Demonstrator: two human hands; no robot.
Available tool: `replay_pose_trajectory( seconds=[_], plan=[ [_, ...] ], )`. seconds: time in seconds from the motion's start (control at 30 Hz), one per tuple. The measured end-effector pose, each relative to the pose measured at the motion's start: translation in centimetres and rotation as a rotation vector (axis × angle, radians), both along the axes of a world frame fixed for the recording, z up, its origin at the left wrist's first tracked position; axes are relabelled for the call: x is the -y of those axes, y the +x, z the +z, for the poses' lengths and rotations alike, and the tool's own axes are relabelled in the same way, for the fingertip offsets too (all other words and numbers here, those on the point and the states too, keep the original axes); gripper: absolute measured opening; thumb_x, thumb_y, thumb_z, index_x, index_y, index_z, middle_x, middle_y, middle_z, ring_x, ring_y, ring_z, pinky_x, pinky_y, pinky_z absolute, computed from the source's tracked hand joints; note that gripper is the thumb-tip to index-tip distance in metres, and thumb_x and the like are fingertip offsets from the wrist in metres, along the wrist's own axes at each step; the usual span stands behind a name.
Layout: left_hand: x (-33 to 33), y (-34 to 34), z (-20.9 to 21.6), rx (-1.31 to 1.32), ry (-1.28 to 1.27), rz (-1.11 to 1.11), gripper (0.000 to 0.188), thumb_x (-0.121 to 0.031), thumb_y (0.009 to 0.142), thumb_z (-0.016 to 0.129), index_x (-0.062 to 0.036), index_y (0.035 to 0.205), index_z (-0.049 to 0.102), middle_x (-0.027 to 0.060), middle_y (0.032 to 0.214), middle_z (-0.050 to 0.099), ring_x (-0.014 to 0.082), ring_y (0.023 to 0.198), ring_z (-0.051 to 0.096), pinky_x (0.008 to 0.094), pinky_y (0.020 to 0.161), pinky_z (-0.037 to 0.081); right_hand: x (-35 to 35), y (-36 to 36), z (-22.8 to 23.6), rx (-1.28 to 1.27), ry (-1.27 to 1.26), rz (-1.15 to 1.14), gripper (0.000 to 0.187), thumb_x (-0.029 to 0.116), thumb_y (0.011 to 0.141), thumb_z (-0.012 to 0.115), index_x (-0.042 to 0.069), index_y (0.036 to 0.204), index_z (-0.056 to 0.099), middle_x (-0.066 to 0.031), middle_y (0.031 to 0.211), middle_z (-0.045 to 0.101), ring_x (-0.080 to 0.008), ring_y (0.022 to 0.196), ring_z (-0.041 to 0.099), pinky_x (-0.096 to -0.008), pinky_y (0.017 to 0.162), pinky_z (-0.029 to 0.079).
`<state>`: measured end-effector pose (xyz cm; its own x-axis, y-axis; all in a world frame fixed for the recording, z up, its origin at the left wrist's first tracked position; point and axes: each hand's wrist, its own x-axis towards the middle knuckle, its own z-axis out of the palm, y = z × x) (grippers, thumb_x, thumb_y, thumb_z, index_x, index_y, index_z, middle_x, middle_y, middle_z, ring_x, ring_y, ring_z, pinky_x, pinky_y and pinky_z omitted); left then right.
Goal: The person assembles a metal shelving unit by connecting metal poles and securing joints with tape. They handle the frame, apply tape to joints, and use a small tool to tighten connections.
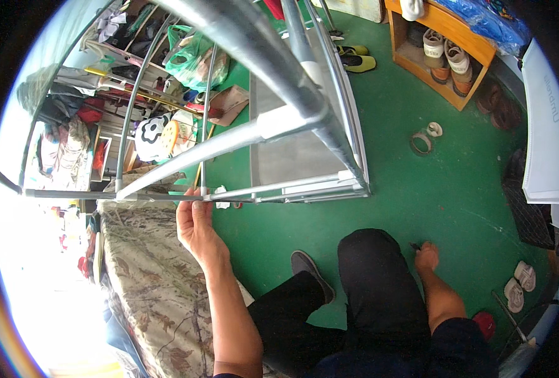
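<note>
A frame of grey metal tubes [194, 151] with pale plastic connectors [295, 120] stands before me. My left hand [196, 230] grips its low horizontal tube, close to a joint with an upright; thumb and fingers meet around the tube, which partly hides the fingertips. Beside my right knee, my right hand [426, 257] is closed, low over the floor. A small dark thing [415, 246] pokes out of its fingers, too little of it showing to name. The frame's grey panel [279, 157] lies behind the tubes.
Camouflage cloth [153, 271] covers something at my left. Cluttered shelves [112, 94] and a green plastic bag [197, 60] are beyond. On the green floor lie tape rolls [421, 143] and pale slippers [514, 295]. A wooden shoe rack [440, 79] stands far right.
</note>
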<state>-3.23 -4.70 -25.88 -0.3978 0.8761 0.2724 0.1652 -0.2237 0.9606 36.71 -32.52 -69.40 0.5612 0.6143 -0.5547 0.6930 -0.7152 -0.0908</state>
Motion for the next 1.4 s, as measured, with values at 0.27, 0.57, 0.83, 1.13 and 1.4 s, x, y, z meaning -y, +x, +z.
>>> replay_pose_trajectory(
  seconds=[0.27, 0.57, 0.83, 1.13, 1.4],
  plan=[
    [-0.3, -0.6, -0.8, 0.039, -0.009, -0.074, 0.026, -0.017, 0.106, 0.058, 0.0000, 0.126, 0.061, 0.0121, 0.115, 0.070, 0.0184, 0.106, 0.068, 0.0305, 0.092, 0.057, 0.0, 0.3, -1.4, 0.041, -0.061, 0.071, 0.039, 0.028, 0.089, 0.075, 0.004, 0.117, 0.063, -0.0171, 0.119, 0.065, -0.0360, 0.117, 0.061, -0.0468, 0.095, 0.056],
    [-0.3, -1.2, -0.9, 0.024, -0.107, -0.069, 0.024, -0.019, 0.108, 0.055, -0.0019, 0.123, 0.062, 0.0106, 0.117, 0.070, 0.0164, 0.105, 0.068, 0.0310, 0.092, 0.055, 0.0, 0.3, -2.5, -0.014, 0.005, -0.072, 0.022, 0.017, 0.085, 0.073, 0.007, 0.103, 0.064, -0.0150, 0.107, 0.069, -0.0374, 0.099, 0.067, -0.0491, 0.086, 0.054],
    [0.4, -1.4, -0.9, 0.085, -0.151, -0.122, 0.020, -0.015, 0.107, 0.056, -0.0029, 0.122, 0.059, 0.0129, 0.121, 0.069, 0.0177, 0.108, 0.066, 0.0334, 0.093, 0.055, -11.1, -4.6, 18.8, -0.278, 0.983, 0.372, 0.012, 0.008, 0.085, 0.068, 0.005, 0.093, 0.060, -0.0166, 0.088, 0.065, -0.0382, 0.080, 0.066, -0.0497, 0.071, 0.053],
    [0.1, -1.5, -1.4, 0.103, -0.131, -0.174, 0.017, -0.007, 0.101, 0.064, -0.0094, 0.117, 0.058, 0.0123, 0.125, 0.070, 0.0177, 0.111, 0.068, 0.0316, 0.091, 0.057, -21.9, -18.8, 33.8, -1.290, 1.089, 0.154, 0.016, 0.011, 0.097, 0.067, 0.000, 0.108, 0.064, -0.0094, 0.085, 0.069, -0.0156, 0.069, 0.066, -0.0319, 0.058, 0.052],
    [0.0, -1.7, -1.9, 0.167, -0.190, -0.148, 0.015, -0.005, 0.102, 0.061, -0.0066, 0.116, 0.060, 0.0119, 0.126, 0.070, 0.0164, 0.109, 0.068, 0.0315, 0.091, 0.058, -31.7, -25.9, 36.9, -1.748, 0.896, -0.030, 0.028, 0.015, 0.100, 0.066, -0.004, 0.121, 0.063, -0.0057, 0.085, 0.068, -0.0087, 0.067, 0.060, -0.0244, 0.055, 0.049]
  ],
)
